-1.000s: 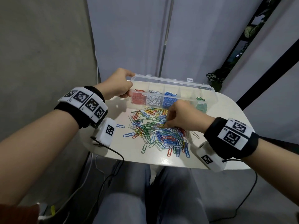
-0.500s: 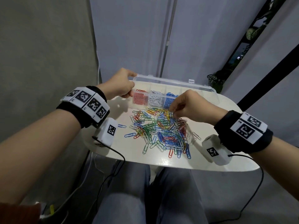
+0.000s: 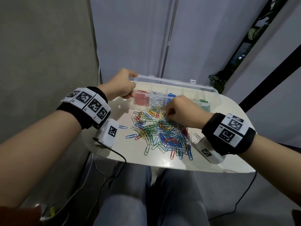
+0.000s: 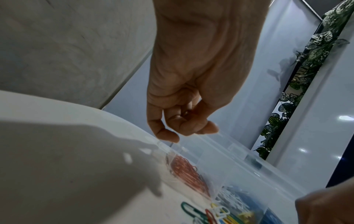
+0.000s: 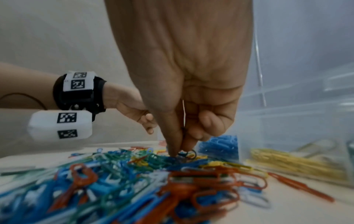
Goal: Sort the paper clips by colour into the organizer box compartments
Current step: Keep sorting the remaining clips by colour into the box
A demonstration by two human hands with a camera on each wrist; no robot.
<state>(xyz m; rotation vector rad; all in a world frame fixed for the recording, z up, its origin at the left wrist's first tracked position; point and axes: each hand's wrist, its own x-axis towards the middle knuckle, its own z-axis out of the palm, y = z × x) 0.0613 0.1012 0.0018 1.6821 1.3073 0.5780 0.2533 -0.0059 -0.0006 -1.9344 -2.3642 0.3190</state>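
**Two hands at work over a heap of coloured clips**

Two bare hands meet over a pale worktop (image 3: 114,154), where a loose pile of paper clips (image 3: 162,134) in blue, green, red, yellow and white lies spread just in front of a clear organizer box (image 3: 210,101). The box stands at the far edge with its lid (image 3: 172,82) open behind it. Its compartments hold sorted clips, from the left: red clips (image 3: 140,99), white clips (image 3: 157,101), blue clips (image 3: 171,97), then yellow clips (image 5: 295,162), with green clips (image 3: 204,105) at the right end.

The left hand (image 3: 121,86) grips the left end of the box, fingers (image 4: 166,134) curled onto its clear rim. The right hand (image 3: 182,112) reaches down into the far side of the pile; its thumb and forefinger are pressed together, tips pinching a dark green clip (image 5: 188,153) that lies on the heap, the remaining fingers curled under the palm.
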